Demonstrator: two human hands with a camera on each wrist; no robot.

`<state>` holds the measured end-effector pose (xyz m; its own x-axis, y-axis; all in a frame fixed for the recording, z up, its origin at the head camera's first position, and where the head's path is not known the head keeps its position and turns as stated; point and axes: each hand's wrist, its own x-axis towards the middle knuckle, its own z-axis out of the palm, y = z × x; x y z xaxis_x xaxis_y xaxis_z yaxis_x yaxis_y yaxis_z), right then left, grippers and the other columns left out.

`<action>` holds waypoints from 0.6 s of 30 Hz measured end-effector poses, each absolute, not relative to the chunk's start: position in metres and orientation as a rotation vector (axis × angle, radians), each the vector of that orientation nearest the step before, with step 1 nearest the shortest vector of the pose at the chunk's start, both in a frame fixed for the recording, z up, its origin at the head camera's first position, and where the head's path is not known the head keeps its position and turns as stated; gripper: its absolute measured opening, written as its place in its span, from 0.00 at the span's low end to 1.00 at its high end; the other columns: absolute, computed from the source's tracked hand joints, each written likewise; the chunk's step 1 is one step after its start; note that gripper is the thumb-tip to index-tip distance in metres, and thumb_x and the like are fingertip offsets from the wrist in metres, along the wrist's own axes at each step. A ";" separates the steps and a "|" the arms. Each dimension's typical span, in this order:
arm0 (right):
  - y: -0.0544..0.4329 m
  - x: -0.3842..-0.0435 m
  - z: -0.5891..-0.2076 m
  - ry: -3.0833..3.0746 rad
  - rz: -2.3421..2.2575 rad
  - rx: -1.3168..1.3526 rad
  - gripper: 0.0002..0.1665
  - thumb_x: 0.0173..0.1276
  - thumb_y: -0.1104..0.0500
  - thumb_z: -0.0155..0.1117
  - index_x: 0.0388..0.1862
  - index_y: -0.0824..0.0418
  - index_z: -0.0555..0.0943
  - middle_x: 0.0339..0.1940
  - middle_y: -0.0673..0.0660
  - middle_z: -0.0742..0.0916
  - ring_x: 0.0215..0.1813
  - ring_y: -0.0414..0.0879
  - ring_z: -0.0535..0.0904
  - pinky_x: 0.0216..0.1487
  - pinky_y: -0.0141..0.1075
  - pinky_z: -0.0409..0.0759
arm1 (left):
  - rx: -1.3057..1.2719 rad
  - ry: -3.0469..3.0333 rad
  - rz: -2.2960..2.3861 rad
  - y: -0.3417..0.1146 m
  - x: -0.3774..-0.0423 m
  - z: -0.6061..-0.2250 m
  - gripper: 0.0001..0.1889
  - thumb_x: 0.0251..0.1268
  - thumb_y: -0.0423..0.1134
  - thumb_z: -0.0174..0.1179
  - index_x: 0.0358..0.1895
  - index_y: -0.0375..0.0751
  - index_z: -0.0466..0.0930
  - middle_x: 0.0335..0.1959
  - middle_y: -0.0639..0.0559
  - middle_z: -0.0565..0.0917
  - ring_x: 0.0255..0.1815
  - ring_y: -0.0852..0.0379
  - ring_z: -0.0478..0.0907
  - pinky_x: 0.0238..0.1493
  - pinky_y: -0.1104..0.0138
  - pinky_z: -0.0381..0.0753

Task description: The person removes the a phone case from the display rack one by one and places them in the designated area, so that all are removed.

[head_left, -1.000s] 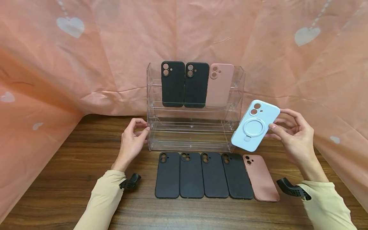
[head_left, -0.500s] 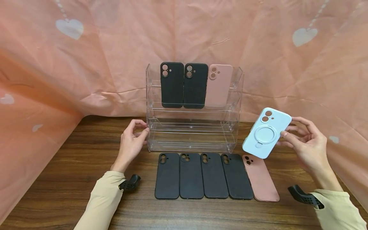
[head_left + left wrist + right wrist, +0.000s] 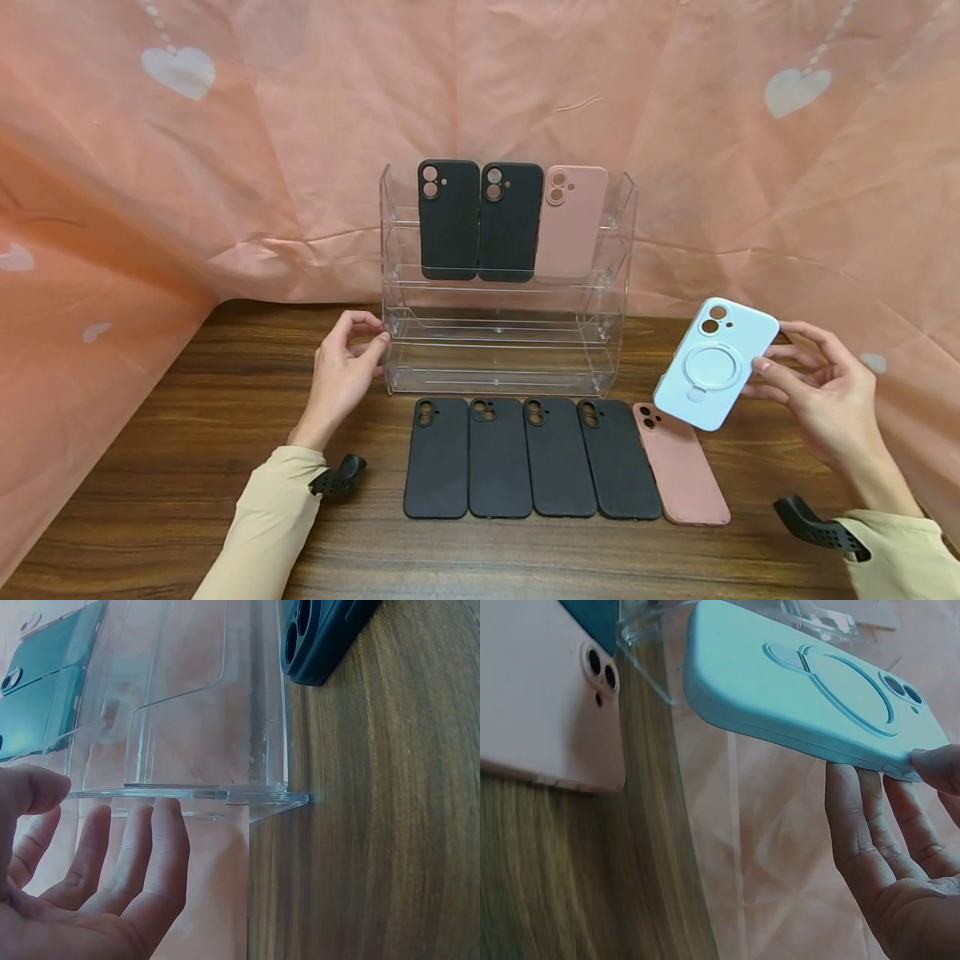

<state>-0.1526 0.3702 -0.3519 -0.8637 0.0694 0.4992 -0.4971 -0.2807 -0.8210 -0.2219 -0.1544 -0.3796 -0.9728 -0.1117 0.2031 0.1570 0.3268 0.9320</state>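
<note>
My right hand (image 3: 832,396) pinches a light blue phone case (image 3: 690,392) by its right edge, thumb on the back face and fingers beneath. The case has a ring on its back and hangs tilted above the table, its lower part over the top of a pink phone case (image 3: 684,475) lying flat. My left hand (image 3: 345,367) holds the left side panel of a clear acrylic display rack (image 3: 498,379), with the thumb (image 3: 45,787) at the panel edge and the fingertips against its outer side. Two black cases (image 3: 450,225) and a light pink case (image 3: 572,221) stand in the rack's upper tier.
Several black phone cases (image 3: 498,467) lie flat in a row before the rack, left of the pink one. The wooden table (image 3: 187,467) is bordered by a pink cloth backdrop (image 3: 300,125) at the back and sides.
My right hand has moved right and toward me with the light blue case, away from the rack. The left hand stays at the rack's side.
</note>
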 end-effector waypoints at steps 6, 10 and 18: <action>0.383 -0.150 -0.357 -1.639 2.206 0.497 0.33 0.62 0.91 0.46 0.65 0.75 0.70 0.39 0.63 0.91 0.36 0.50 0.92 0.32 0.45 0.90 | -0.041 -2.364 -1.697 -0.155 -0.222 -0.380 0.11 0.72 0.39 0.62 0.53 0.42 0.76 0.55 0.42 0.85 0.50 0.44 0.89 0.39 0.57 0.92; 0.394 -0.149 -0.362 -1.677 2.209 0.480 0.33 0.63 0.91 0.45 0.64 0.74 0.71 0.39 0.62 0.91 0.37 0.49 0.92 0.31 0.45 0.90 | -0.049 -2.358 -1.702 -0.155 -0.222 -0.380 0.11 0.72 0.39 0.62 0.53 0.42 0.76 0.55 0.42 0.85 0.50 0.44 0.89 0.39 0.54 0.92; 0.416 -0.146 -0.367 -1.812 2.159 0.397 0.33 0.64 0.89 0.48 0.65 0.69 0.73 0.38 0.59 0.92 0.36 0.46 0.91 0.29 0.42 0.90 | -0.061 -2.347 -1.709 -0.155 -0.222 -0.380 0.12 0.72 0.38 0.62 0.53 0.42 0.76 0.55 0.42 0.85 0.49 0.43 0.89 0.40 0.52 0.92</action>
<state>-0.1463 0.4156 -0.3669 -0.9187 0.0468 0.3923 -0.3944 -0.1642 -0.9041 -0.2222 -0.1549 -0.3797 -0.9709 -0.1051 0.2152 0.1725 0.3163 0.9328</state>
